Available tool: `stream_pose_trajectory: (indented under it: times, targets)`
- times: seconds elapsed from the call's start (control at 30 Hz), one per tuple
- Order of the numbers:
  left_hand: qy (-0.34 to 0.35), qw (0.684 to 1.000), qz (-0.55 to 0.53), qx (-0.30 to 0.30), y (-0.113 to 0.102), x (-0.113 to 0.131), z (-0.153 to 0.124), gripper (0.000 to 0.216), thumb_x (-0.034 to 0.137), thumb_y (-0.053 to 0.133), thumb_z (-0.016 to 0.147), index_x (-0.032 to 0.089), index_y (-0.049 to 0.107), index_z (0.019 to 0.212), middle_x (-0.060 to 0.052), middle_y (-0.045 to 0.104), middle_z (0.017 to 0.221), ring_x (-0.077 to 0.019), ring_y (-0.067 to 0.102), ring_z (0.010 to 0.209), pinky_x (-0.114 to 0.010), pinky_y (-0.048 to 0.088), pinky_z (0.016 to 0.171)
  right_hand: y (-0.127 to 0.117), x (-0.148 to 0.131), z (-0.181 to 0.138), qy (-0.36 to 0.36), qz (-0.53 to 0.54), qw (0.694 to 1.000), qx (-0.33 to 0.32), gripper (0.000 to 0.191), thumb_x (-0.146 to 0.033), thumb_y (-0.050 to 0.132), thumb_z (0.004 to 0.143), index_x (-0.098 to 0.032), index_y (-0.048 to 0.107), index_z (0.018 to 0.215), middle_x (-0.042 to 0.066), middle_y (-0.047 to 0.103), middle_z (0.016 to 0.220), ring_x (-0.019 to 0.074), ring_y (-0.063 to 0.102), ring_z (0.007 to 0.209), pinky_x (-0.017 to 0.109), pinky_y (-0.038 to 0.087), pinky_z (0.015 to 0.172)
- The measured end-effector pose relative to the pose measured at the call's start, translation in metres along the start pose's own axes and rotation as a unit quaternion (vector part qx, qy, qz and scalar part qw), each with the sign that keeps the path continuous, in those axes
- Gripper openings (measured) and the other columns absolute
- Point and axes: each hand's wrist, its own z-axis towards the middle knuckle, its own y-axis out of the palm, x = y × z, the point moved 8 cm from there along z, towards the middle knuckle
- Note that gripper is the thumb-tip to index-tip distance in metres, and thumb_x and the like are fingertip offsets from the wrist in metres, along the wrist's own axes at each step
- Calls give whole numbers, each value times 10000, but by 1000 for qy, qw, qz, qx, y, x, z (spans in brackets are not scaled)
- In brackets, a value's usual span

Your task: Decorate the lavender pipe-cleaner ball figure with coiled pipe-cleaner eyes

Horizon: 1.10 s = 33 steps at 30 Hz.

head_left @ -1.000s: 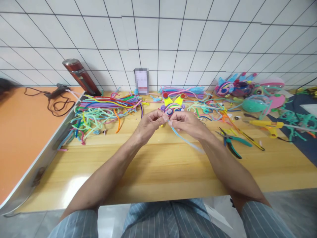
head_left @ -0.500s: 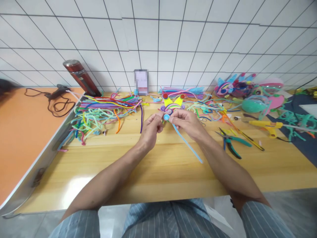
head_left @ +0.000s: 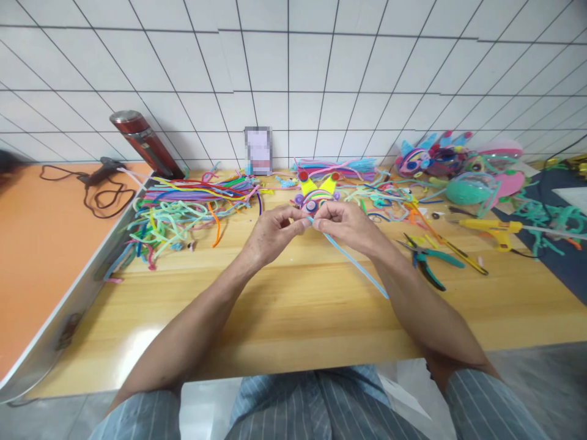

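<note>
A light blue pipe cleaner (head_left: 355,264) runs from between my fingertips down toward my right forearm, its loose end hanging above the wooden table. My right hand (head_left: 343,226) is closed in a pinch on it. My left hand (head_left: 277,235) pinches the same pipe cleaner near its upper end, fingertips almost meeting those of the right. Right behind my fingers stands a colourful pipe-cleaner figure (head_left: 316,194) with yellow, red-tipped points and a rainbow band; my hands cover its lower part.
Pipe cleaners (head_left: 202,190) lie piled at the left, beside a leaning red thermos (head_left: 145,143). A phone (head_left: 259,150) rests against the tiled wall. At right lie pliers (head_left: 428,263), a yellow glue gun (head_left: 495,231) and finished colourful crafts (head_left: 470,189).
The round light blue coil at my fingertips is now hidden behind them. My left hand has turned and come in closer to the right, and the pipe cleaner's loose end has swung rightward.
</note>
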Motion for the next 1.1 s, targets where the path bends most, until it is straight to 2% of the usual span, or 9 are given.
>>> stream_pose_trajectory:
  times: [0.1, 0.23, 0.4, 0.53, 0.73, 0.8, 0.93, 1.1]
  targets:
    - [-38, 998, -41, 1, 0, -3, 0, 287, 462, 792, 789, 177, 765, 765, 7, 602, 663, -111, 419, 594, -269, 319, 583, 1, 1, 0, 1, 3, 1000, 1, 162, -343, 708, 805, -193, 668, 758, -16, 575, 706, 121, 474, 645, 284, 358, 607]
    - [-70, 992, -105, 21, 1, -1, -1, 281, 453, 828, 747, 178, 769, 735, -3, 643, 666, -115, 460, 610, -265, 358, 595, 1, 3, 1, 5, 4, 1000, 14, 183, -368, 716, 814, -188, 689, 791, 1, 610, 744, 130, 500, 670, 289, 371, 617]
    - [-112, 973, -178, 99, 3, -10, -7, 267, 410, 889, 663, 182, 756, 706, 21, 600, 624, -88, 379, 558, -250, 290, 531, 2, 3, 2, -1, 10, 1000, 28, 198, -370, 710, 827, -190, 674, 752, -6, 590, 721, 123, 480, 646, 290, 360, 609]
    - [-137, 946, -250, 158, 13, -24, -17, 291, 431, 872, 679, 182, 726, 720, 45, 531, 592, -69, 317, 521, -237, 245, 499, 8, 4, 3, -7, 27, 999, 43, 237, -403, 712, 835, -193, 662, 737, -14, 584, 690, 119, 476, 624, 285, 360, 598]
    - [-145, 918, -312, 197, 26, -36, -27, 380, 504, 889, 683, 187, 707, 786, 49, 524, 648, -63, 286, 524, -245, 208, 483, 19, 15, 3, 14, 67, 995, 70, 250, -435, 732, 810, -199, 662, 767, -27, 589, 659, 124, 499, 618, 280, 380, 598]
    - [-144, 924, -303, 186, 27, -38, -26, 406, 540, 886, 692, 194, 714, 819, 54, 503, 638, -71, 289, 528, -252, 215, 487, 18, 14, 3, 11, 67, 995, 79, 233, -417, 713, 802, -206, 638, 738, -31, 573, 650, 123, 485, 616, 282, 375, 600]
    - [-107, 960, -228, 119, 21, -26, -15, 445, 632, 813, 777, 204, 694, 761, 54, 434, 571, -98, 329, 538, -269, 258, 514, 7, 12, 4, 12, 37, 995, 90, 243, -405, 702, 784, -210, 596, 687, -30, 536, 652, 120, 440, 620, 288, 344, 599]
    - [-60, 989, -134, 36, 7, -6, -1, 423, 597, 872, 744, 198, 733, 733, 21, 546, 620, -114, 405, 591, -273, 317, 555, 3, 8, 5, -4, 2, 999, 49, 189, -326, 667, 750, -205, 579, 635, -17, 538, 660, 118, 428, 630, 292, 321, 598]
